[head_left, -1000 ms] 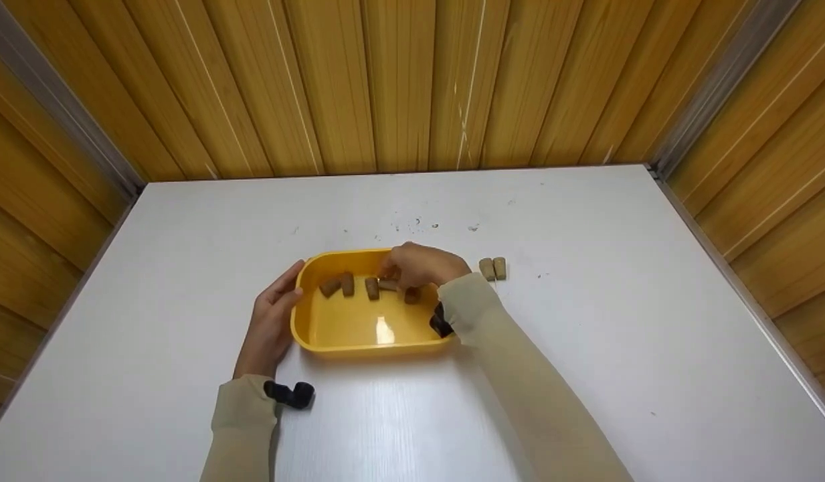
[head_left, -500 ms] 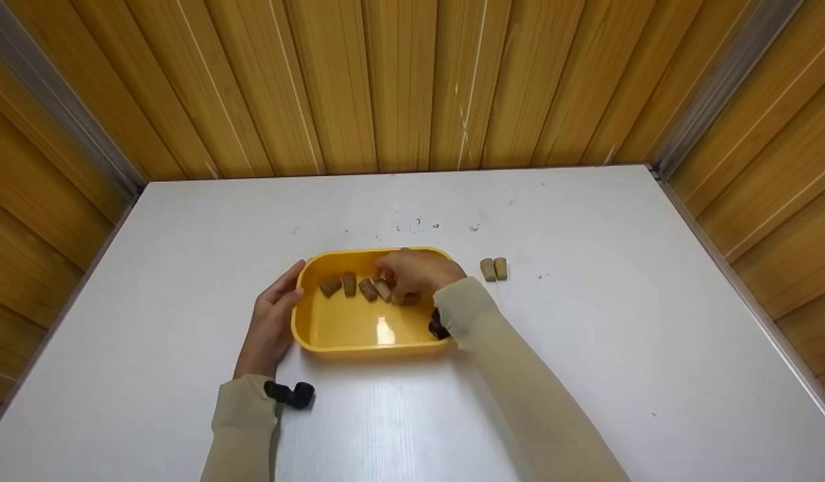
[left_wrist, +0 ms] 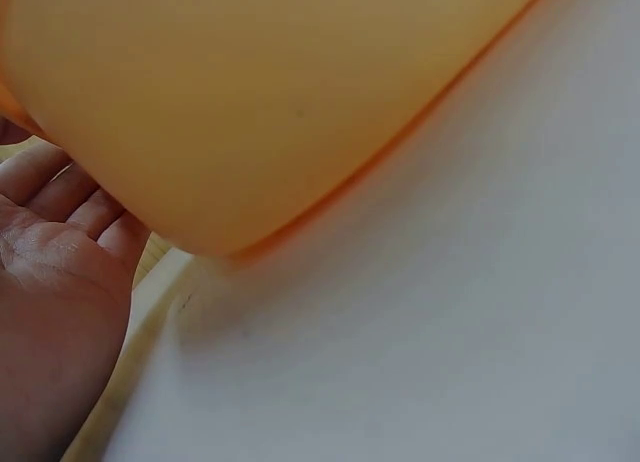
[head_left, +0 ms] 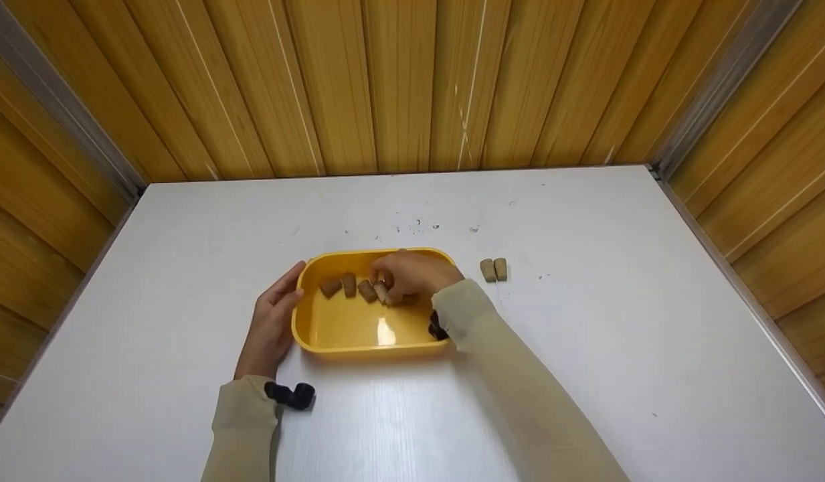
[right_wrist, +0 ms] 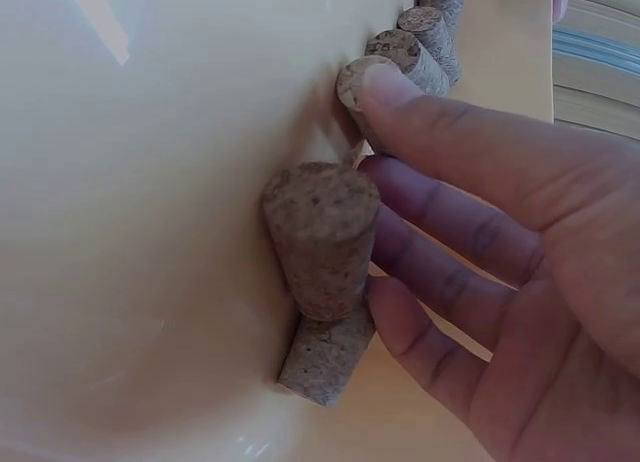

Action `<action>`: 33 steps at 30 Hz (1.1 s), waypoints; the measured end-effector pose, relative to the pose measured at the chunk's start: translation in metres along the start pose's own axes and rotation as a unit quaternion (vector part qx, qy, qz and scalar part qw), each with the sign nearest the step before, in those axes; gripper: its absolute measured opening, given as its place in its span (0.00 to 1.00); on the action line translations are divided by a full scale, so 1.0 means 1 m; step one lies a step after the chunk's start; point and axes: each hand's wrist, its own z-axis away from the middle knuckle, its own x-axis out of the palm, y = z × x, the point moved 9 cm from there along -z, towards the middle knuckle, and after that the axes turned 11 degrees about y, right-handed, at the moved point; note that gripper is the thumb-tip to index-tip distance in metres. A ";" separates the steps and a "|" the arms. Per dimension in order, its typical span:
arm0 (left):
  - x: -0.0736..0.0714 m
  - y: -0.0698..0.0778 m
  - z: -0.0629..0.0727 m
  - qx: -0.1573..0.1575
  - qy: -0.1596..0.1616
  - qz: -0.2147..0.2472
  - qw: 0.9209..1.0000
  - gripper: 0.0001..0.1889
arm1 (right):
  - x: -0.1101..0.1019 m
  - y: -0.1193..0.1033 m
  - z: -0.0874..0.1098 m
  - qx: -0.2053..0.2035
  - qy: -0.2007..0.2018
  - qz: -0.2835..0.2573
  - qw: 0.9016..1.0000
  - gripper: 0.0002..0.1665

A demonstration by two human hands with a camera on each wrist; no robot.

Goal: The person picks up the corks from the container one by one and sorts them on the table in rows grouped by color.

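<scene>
A yellow plastic tray (head_left: 379, 349) stands on the white table. My left hand (head_left: 273, 321) holds its left wall, thumb at the rim and fingers along the outside. In the left wrist view the palm (left_wrist: 60, 282) faces the tray's outer wall (left_wrist: 250, 112). My right hand (head_left: 412, 273) reaches inside the tray and pinches a cork (head_left: 381, 292), thumb on its end. To its left lie more corks, one slanted (head_left: 330, 288), one upright in view (head_left: 349, 285) and one tilted (head_left: 367, 290). Below the fingers in the right wrist view, a cork (right_wrist: 320, 242) touches another cork (right_wrist: 330, 357).
Two corks (head_left: 494, 270) lie side by side on the table, right of the tray. Dark specks mark the table (head_left: 586, 301) beyond the tray. Ribbed wood-look walls (head_left: 399, 87) enclose the back and sides. Black wrist cameras (head_left: 292, 395) sit on the sleeves.
The right hand has shifted slightly left and nearer inside the tray. The cork at its fingertips has turned from lying sideways to slanted, and the cork beside it has tilted. The left hand stays put.
</scene>
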 end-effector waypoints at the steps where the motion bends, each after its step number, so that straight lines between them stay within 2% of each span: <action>1: 0.000 0.000 0.000 0.000 0.000 0.000 1.000 0.28 | 0.001 0.000 0.000 -0.003 -0.001 0.000 1.000 0.19; 7: 0.000 -0.001 0.000 -0.001 0.000 0.000 1.000 0.29 | 0.003 0.002 -0.001 -0.002 -0.007 -0.016 1.000 0.24; 17: 0.002 -0.001 0.001 0.000 -0.006 -0.003 1.000 0.29 | 0.003 0.001 0.001 -0.007 -0.012 -0.025 1.000 0.22; 24: 0.003 0.001 0.003 0.006 -0.020 0.004 1.000 0.29 | -0.003 0.004 0.004 0.013 -0.008 -0.046 0.999 0.22; 33: 0.002 0.001 0.002 0.003 -0.022 0.007 1.000 0.28 | -0.012 0.000 0.006 0.004 -0.006 -0.072 0.997 0.22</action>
